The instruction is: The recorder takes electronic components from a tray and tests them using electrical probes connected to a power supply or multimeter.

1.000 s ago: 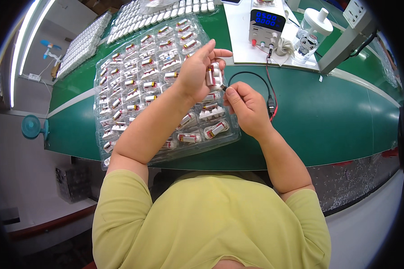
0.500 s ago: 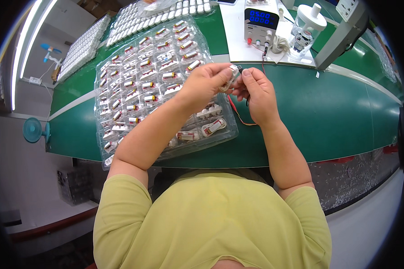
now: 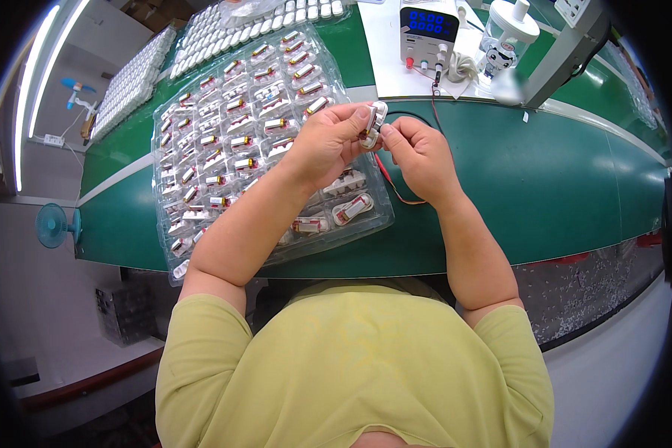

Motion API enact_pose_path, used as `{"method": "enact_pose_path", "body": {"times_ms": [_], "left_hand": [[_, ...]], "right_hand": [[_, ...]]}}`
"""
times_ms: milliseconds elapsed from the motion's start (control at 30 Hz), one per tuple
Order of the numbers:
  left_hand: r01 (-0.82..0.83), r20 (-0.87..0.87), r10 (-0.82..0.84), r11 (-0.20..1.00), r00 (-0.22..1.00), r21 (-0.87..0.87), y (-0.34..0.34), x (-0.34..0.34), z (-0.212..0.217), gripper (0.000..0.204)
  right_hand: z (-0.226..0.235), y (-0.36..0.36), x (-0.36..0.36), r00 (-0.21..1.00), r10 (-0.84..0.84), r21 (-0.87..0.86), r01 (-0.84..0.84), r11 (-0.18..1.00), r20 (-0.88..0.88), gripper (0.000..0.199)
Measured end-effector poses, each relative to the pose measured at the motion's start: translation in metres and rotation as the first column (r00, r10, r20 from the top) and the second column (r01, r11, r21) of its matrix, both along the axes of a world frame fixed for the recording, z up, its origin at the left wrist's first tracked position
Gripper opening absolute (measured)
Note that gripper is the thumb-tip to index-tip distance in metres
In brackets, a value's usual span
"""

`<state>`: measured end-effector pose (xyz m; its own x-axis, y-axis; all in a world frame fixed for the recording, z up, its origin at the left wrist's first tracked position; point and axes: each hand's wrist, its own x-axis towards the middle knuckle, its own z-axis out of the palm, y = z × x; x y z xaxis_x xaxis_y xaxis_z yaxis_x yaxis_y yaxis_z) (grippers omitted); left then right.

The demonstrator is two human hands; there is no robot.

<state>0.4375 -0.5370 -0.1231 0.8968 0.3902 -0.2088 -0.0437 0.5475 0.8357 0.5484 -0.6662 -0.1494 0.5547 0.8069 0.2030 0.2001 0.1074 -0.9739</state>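
Note:
My left hand (image 3: pixel 325 148) grips a small white oval device shell (image 3: pixel 377 122) with electronic parts showing inside, pinched between thumb and fingers. Close against the shell's right side is my right hand (image 3: pixel 428 160), its thumb pressed to the bent fingers; whatever it holds is hidden. A black lead (image 3: pixel 417 114) arcs behind the right hand, and a red lead (image 3: pixel 385 173) runs below the shell between both hands. Under my left forearm lies a clear plastic tray (image 3: pixel 381 221), its pockets filled with similar white shells bearing silvery cells.
A bench power supply (image 3: pixel 428 39) with a blue display stands on a white board (image 3: pixel 384 63) at the back. Beside it are a lidded clear cup (image 3: pixel 500 45) and a grey post (image 3: pixel 567 60). More trays of white pieces (image 3: pixel 131 86) lie at the far left of the green table (image 3: pixel 545 194).
The device shell has tilted more upright and shifted slightly left in my left hand. My right hand has turned, its fingers curling in, and the black tip seen at the shell is now hidden.

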Motion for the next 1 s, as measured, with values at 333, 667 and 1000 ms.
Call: {"method": "enact_pose_path", "body": {"times_ms": [333, 667, 1000], "left_hand": [[0.005, -0.048, 0.013, 0.932, 0.999, 0.364, -0.008, 0.002, -0.005, 0.036], [0.534, -0.267, 0.731, -0.155, 0.628, 0.832, 0.184, -0.004, 0.006, 0.029], [-0.453, 0.044, 0.471, 0.812, 0.881, 0.368, 0.155, -0.025, 0.019, 0.019]], "right_hand": [[0.003, -0.006, 0.014, 0.99, 0.13, -0.103, -0.124, 0.987, 0.06, 0.024], [0.002, -0.001, 0.005, 0.809, -0.283, 0.19, 0.215, 0.958, 0.515, 0.008], [0.006, -0.003, 0.005, 0.775, -0.355, 0.309, 0.216, 0.926, 0.523, 0.01]]}}
